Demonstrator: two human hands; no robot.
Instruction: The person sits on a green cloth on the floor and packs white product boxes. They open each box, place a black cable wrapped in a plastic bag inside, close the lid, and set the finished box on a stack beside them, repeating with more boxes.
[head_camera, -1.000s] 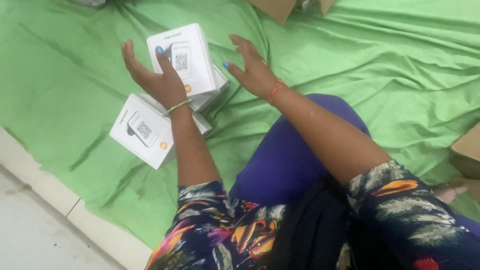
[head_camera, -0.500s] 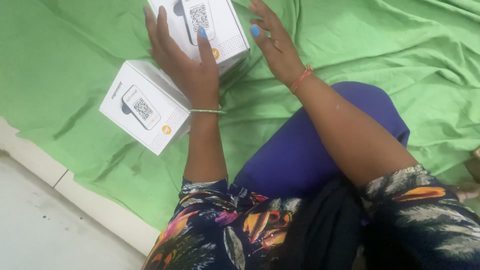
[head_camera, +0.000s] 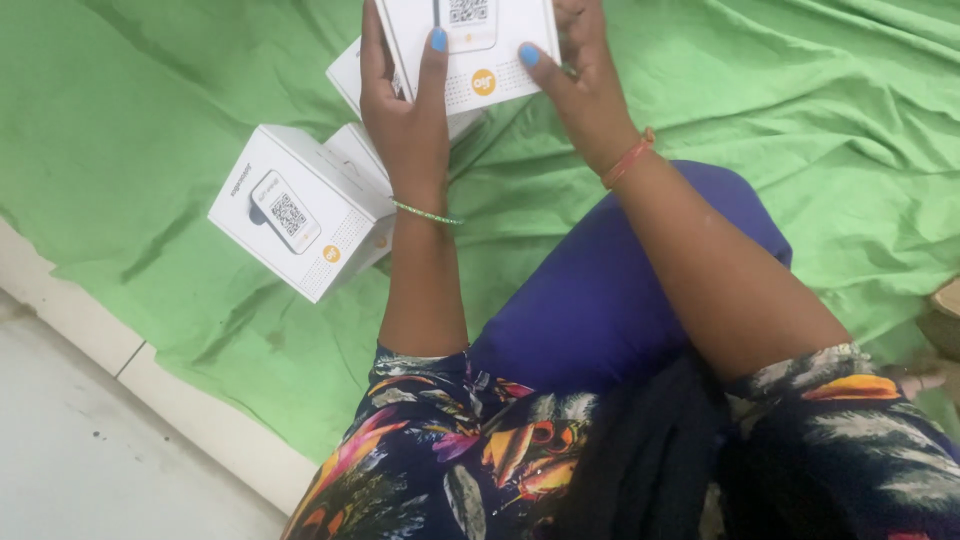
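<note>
Both my hands hold one white carton (head_camera: 470, 50) at the top of the view; it has a square code patch and an orange dot on its face. My left hand (head_camera: 405, 110) grips its left side, thumb across the front. My right hand (head_camera: 580, 70) grips its right side. Under and left of it lie more white cartons: one large carton (head_camera: 295, 225) on the green cloth (head_camera: 130, 120), another (head_camera: 350, 75) partly hidden behind my left hand.
The green cloth covers the floor and is creased. Bare pale floor tiles (head_camera: 90, 450) show at the lower left. My knee in blue fabric (head_camera: 620, 290) lies under my right forearm. A brown cardboard edge (head_camera: 945, 310) pokes in at the right.
My hands have closed on the top white carton and lifted it up toward the top of the view. The camera has moved closer, so the cartons look larger.
</note>
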